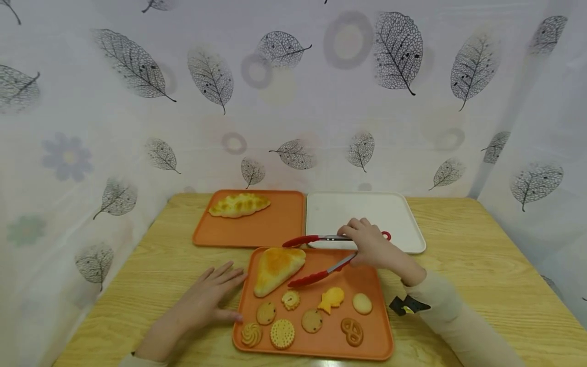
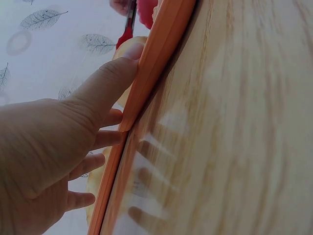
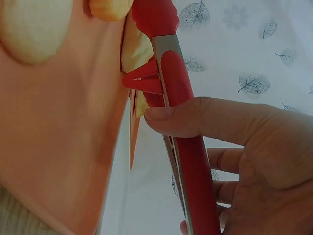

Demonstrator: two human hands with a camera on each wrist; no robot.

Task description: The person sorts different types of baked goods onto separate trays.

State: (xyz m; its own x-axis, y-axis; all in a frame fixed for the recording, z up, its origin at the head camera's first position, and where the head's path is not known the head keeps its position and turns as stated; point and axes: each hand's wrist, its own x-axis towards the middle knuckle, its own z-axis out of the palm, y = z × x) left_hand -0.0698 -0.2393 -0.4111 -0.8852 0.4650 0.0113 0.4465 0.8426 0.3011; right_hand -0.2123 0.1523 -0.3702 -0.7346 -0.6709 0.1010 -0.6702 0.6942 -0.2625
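My right hand (image 1: 373, 248) grips red-and-silver tongs (image 1: 308, 279) above the front orange tray (image 1: 375, 346). The tongs are spread, one red tip beyond the top of a golden triangular pastry (image 1: 275, 270), the other at its right side. In the right wrist view, thumb and fingers (image 3: 176, 118) lie on either side of the tong handles (image 3: 193, 171). My left hand (image 1: 202, 300) is at the tray's left edge with fingers extended. Its thumb (image 2: 110, 81) lies at the tray rim (image 2: 156, 58) in the left wrist view.
Several cookies lie in the front tray, including a fish-shaped one (image 1: 331, 298) and a pretzel (image 1: 352, 332). Behind it, a second orange tray (image 1: 261, 229) holds a long braided pastry (image 1: 239, 205). Beside that is a white tray (image 1: 390, 214). A leaf-print curtain (image 1: 293, 112) backs the wooden table (image 1: 477, 275).
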